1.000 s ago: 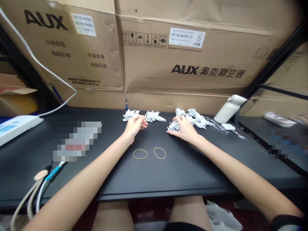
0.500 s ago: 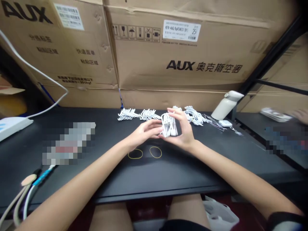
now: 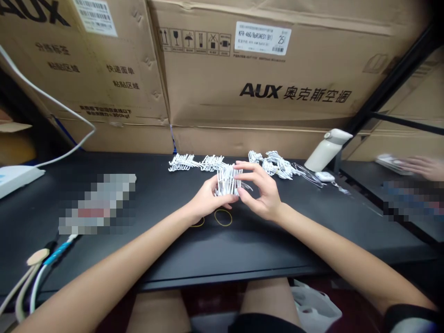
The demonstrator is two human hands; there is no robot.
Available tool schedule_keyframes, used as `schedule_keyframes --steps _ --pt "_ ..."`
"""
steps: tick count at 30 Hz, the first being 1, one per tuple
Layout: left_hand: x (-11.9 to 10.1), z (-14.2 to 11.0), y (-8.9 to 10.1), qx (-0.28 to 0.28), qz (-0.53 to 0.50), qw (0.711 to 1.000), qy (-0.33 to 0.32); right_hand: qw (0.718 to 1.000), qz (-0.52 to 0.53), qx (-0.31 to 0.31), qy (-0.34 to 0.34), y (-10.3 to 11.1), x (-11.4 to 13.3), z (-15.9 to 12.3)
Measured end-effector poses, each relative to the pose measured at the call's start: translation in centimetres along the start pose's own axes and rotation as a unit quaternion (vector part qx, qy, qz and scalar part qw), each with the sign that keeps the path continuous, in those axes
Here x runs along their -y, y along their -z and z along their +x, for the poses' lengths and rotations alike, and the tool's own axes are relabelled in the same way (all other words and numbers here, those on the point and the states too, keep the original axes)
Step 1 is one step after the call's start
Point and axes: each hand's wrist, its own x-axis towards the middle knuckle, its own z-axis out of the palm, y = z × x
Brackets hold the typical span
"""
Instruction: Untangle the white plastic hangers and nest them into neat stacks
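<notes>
A bundle of white wire hooks (image 3: 227, 181) is held up over the black table, its wires lined up side by side. My left hand (image 3: 207, 200) is closed around its left side, the thumb across the lower front. On the right, the fingertips and thumb of my right hand (image 3: 261, 188) grip the bundle's other end. Below the hands a yellow rubber band (image 3: 223, 218) lies on the table, and a second rubber band (image 3: 197, 224) is partly hidden by my left wrist. Behind are more white hooks (image 3: 182, 163) in rows and a looser pile of hooks (image 3: 280, 167).
Large cardboard boxes (image 3: 256, 108) wall off the table's back. A white bottle (image 3: 327, 150) leans at the back right, near a small white case (image 3: 325, 176). To the left lie a blurred-out device (image 3: 99, 203) and cables (image 3: 33, 277). Another person's hand (image 3: 425, 167) shows far right.
The bundle has turned so its wires face me side by side, and has shifted slightly left. My left hand has wrapped further around it; my right hand's fingers have shifted on it.
</notes>
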Motion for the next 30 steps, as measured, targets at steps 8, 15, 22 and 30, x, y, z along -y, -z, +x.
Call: schedule_keyframes --steps 8,15,22,30 --pt "0.0 -0.1 -0.2 -0.04 0.101 0.99 -0.086 0.998 -0.067 0.005 0.001 -0.1 0.1 0.7" --pt "0.2 0.0 0.3 -0.094 0.233 0.958 -0.141 0.996 -0.064 0.066 0.012 -0.4 1.8 0.5" --pt "0.0 0.2 0.9 -0.097 0.289 0.937 -0.168 0.992 -0.026 0.118 -0.031 0.6 3.3 1.0" --pt "0.2 0.5 1.4 -0.095 0.403 0.895 -0.165 0.962 0.131 0.184 -0.151 2.1 4.2 1.6"
